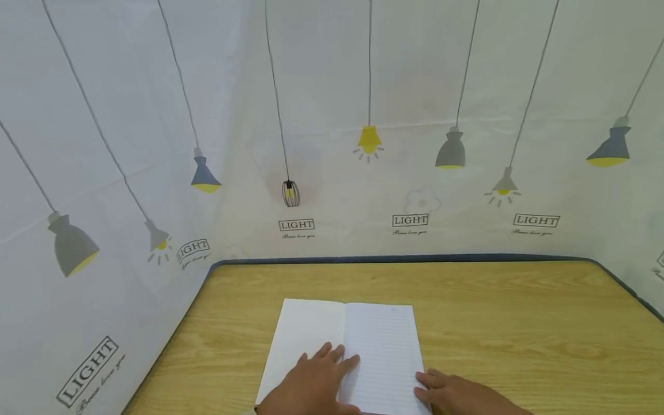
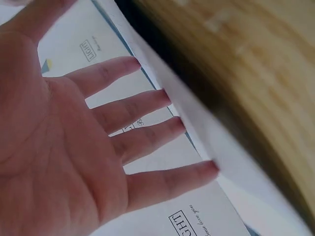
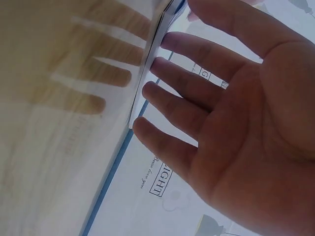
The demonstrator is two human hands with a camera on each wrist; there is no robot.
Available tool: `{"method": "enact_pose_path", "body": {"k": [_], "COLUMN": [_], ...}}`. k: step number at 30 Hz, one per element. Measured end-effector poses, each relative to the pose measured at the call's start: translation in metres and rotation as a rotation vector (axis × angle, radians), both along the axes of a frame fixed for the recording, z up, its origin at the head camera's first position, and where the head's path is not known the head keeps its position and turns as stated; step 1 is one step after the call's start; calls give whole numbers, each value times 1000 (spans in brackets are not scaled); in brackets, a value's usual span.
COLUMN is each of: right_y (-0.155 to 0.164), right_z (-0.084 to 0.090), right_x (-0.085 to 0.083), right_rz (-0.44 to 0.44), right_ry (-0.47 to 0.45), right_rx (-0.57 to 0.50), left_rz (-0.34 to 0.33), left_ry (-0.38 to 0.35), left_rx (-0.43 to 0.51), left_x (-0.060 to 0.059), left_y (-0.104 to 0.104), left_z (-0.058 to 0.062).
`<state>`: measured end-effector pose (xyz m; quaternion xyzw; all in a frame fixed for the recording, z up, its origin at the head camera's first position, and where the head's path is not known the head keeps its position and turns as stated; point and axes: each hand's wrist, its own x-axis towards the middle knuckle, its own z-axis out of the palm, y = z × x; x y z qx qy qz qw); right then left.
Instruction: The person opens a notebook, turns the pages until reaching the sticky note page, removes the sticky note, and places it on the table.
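An open notebook [image 1: 381, 340] lies on the wooden table, its left page blank and its right page ruled with lines. My left hand [image 1: 313, 380] rests across the left page with fingers spread, the fingertips at the centre fold. In the left wrist view its straight fingertips [image 2: 209, 168] touch the white paper [image 2: 231, 147]. At the right edge of the ruled page is my right hand [image 1: 456, 395], fingers extended towards the notebook. The right wrist view shows its fingertips [image 3: 142, 125] right at the notebook's side edge [image 3: 147, 73], palm facing the camera.
The light wood tabletop [image 1: 519, 323] reaches back to a dark blue edge [image 1: 404, 258]. Behind it and on both sides hangs a white cloth [image 1: 332, 69] printed with lamps and the word LIGHT.
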<state>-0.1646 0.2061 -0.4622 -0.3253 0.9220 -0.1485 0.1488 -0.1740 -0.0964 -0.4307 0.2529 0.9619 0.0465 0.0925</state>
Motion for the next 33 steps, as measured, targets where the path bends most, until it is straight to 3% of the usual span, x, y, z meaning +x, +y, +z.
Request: {"method": "enact_pose_path", "body": {"k": [10, 18, 22, 33], "right_y": [-5, 23, 30, 25], "right_z": [6, -56, -72, -61], "right_x": [0, -26, -33, -29], "right_rz": [-28, 21, 26, 15], "right_ry": [-23, -3, 2, -9], "right_rx": [-5, -40, -51, -84], "left_rz": [11, -2, -6, -20], "left_ry": [-44, -36, -21, 2], "left_rx": [-13, -10, -2, -5], "left_x": [-1, 2, 2, 0], "left_y": [2, 6, 8, 7], "left_z": [-2, -1, 0, -1]}}
